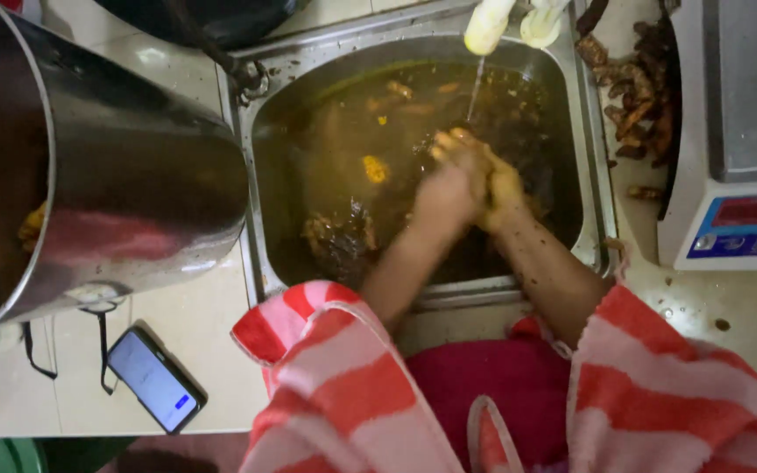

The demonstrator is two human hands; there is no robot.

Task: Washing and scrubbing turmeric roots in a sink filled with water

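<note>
Step in hand, I judge: rinsing. Left hand (pixel 449 188) and right hand (pixel 503 186) clasp together, holding nothing I can see, under the tap (pixel 487 26) stream, over murky sink (pixel 590 158) water.

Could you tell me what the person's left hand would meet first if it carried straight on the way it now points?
Probably the thin water stream falling just beyond the left hand, then the sink's back wall under the tap. Depth is hard to judge from above.

Glossy steel pot (pixel 133 166); duller, stained metal sink (pixel 260 175); smooth pale bench (pixel 194 324); soft striped cloth sleeves (pixel 343 385); glossy phone (pixel 155 378) screen.
</note>
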